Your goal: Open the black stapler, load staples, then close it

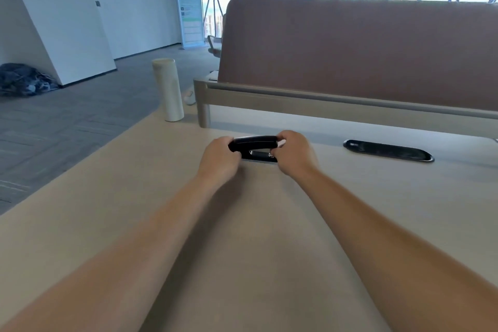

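The black stapler point(254, 143) lies on the beige desk point(242, 237), far from me, its length running left to right. Its black top arm is lifted a little above the base, and a strip of metal shows in the gap. My left hand point(219, 159) grips the stapler's left end. My right hand point(292, 152) holds its right end, fingers curled over the tip of the top arm. No loose staples are visible; my hands hide both ends of the stapler.
A tall white bottle point(168, 89) stands at the desk's far left corner. A brown partition point(358, 51) on a grey rail closes off the back. A black oval cable cover point(388, 150) sits in the desk at the right. A person sits beyond the partition.
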`<state>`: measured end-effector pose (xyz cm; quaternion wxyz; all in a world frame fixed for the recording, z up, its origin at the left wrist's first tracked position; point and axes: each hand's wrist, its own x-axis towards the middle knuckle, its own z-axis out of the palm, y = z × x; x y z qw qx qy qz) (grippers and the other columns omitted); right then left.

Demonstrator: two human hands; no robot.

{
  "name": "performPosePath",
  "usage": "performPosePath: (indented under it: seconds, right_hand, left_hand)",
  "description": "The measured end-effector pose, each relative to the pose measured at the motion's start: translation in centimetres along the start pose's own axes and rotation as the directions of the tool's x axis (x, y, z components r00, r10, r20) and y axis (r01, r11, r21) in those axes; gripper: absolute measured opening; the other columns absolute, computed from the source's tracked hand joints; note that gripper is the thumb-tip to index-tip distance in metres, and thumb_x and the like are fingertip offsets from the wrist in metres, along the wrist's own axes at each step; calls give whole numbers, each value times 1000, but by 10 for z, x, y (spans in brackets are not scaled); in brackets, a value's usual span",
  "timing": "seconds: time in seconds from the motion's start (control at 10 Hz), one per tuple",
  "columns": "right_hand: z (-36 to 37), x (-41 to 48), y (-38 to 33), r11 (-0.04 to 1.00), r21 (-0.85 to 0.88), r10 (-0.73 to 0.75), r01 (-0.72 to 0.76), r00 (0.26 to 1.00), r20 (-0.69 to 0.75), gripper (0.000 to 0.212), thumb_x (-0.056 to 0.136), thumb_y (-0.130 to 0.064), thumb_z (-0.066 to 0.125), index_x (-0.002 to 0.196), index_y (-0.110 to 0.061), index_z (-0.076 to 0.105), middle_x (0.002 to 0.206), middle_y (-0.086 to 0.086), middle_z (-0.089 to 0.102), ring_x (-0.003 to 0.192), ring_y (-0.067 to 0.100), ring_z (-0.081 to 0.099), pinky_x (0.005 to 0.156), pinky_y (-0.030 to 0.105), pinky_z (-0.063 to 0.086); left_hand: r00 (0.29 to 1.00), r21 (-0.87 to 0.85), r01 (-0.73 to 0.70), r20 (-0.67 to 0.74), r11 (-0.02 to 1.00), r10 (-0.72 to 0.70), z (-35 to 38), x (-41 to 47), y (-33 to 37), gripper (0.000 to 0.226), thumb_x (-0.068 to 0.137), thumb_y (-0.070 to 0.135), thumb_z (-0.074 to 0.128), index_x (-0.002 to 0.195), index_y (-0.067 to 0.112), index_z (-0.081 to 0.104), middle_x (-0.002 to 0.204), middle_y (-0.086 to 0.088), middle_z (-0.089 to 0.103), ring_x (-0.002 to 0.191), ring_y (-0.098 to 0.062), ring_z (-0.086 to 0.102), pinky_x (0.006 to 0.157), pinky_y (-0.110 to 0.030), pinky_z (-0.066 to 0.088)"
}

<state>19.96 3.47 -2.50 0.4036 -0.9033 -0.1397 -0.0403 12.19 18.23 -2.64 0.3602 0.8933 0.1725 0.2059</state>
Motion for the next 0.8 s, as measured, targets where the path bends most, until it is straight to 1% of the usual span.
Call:
performPosePath:
  seconds: [0.1,0.2,0.3,0.4,0.6,0.7,0.8]
  right_hand:
    - [11,11,-4,1000,-21,-4,4,1000,8,27,87,-16,62,113,-22,63,100,2,67,86,28,64,69,32,49]
    - [19,19,-6,999,-38,-8,8,1000,-5,26,88,-15,61,114,-21,63,96,1,62,84,28,61,69,31,47]
    - [24,23,-9,999,-52,-7,6,1000,-13,24,89,-16,61,113,-20,62,95,1,60,86,30,62,69,31,46]
    - [28,23,-10,999,-53,-3,2,1000,-20,23,89,-17,60,112,-20,63,96,3,63,84,30,61,68,31,44]
    - [29,23,-12,998,-64,-9,8,1000,-14,25,89,-17,59,115,-19,62,106,7,68,90,32,64,72,33,49]
    - [27,20,-13,998,-56,12,-11,1000,12,33,89,-18,60,122,-18,58,106,7,67,92,31,63,74,35,51]
    - [25,15,-12,999,-39,37,-36,999,6,42,88,-22,62,129,-16,53,111,7,67,99,30,63,77,34,49]
  left_hand:
    - [1000,16,18,13,1000,-18,-1,14,-10,21,76,4,52,90,8,66,80,-8,62,78,-29,58,61,-30,36]
    - [1000,28,-2,16,1000,2,-1,23,-18,28,75,4,51,96,11,68,85,-8,66,81,-29,59,65,-32,43]
    - [1000,18,-19,21,1000,19,-2,28,-22,33,75,4,50,101,14,68,89,-7,67,83,-27,60,67,-30,42]
    - [999,8,-26,32,1000,26,-3,29,-26,37,77,5,50,107,16,67,94,-5,67,87,-25,60,70,-28,41]
    - [999,30,-40,36,999,39,-3,30,-27,34,78,6,49,107,14,65,96,-7,67,91,-28,61,70,-29,41]
    - [999,22,-45,32,999,44,-5,24,-22,34,83,6,49,114,12,62,108,-8,65,105,-30,60,76,-27,39]
    - [999,0,-41,-11,999,41,-8,16,-20,35,84,5,50,116,13,61,112,-8,64,107,-29,59,77,-26,37]
